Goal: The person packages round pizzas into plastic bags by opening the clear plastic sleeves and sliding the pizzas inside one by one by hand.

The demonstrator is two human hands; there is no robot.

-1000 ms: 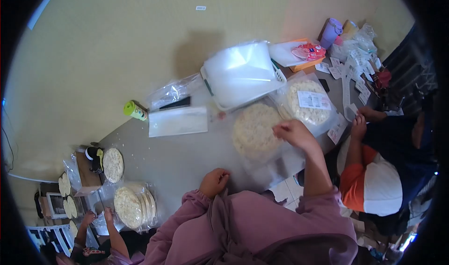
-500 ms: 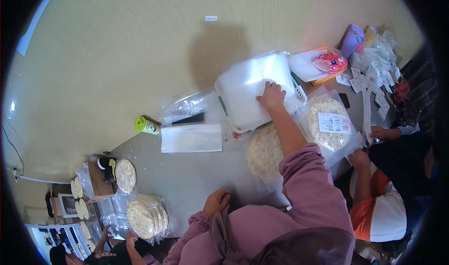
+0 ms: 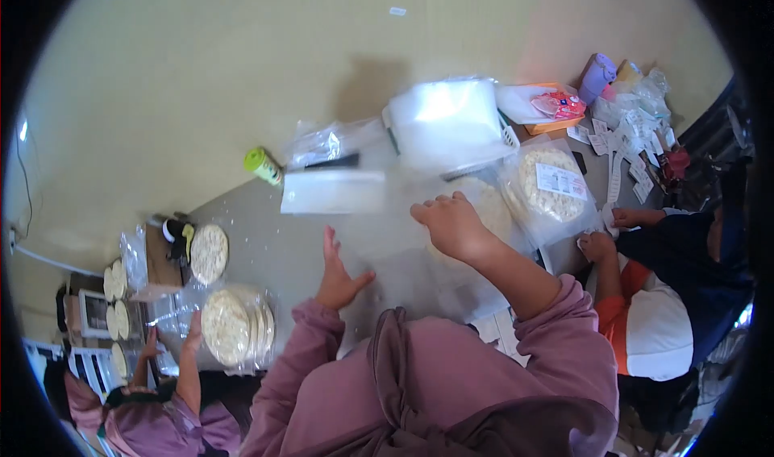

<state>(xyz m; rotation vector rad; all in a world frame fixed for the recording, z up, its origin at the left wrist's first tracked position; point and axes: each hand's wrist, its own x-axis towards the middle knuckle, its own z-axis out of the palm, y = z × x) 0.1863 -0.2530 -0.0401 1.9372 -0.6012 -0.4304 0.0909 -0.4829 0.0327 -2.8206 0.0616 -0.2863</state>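
Observation:
My right hand (image 3: pixel 453 225) is closed, with fingers curled over the edge of a blurred, see-through plastic bag (image 3: pixel 397 251) above the table. My left hand (image 3: pixel 339 273) is open left of that bag, thumb and fingers spread. Partly behind my right hand lies a round flatbread (image 3: pixel 472 203) in clear plastic. A stack of clear plastic bags (image 3: pixel 447 122) fills a white basket (image 3: pixel 509 139) beyond the hands. To the right are bagged round flatbreads (image 3: pixel 552 187) with a printed label (image 3: pixel 562 181) on top.
A white plastic packet (image 3: pixel 333 193) and a green-lidded container (image 3: pixel 263 165) lie farther left. Bagged flatbreads (image 3: pixel 230 328) sit near a co-worker's hands at the left. Another co-worker's hand (image 3: pixel 597 247) is by the labelled stack; an orange tray (image 3: pixel 556 124) stands behind.
My right hand has come off the bag stack toward me, bringing a see-through bag. My left hand has risen forward over the table and spread its fingers. The view has shifted.

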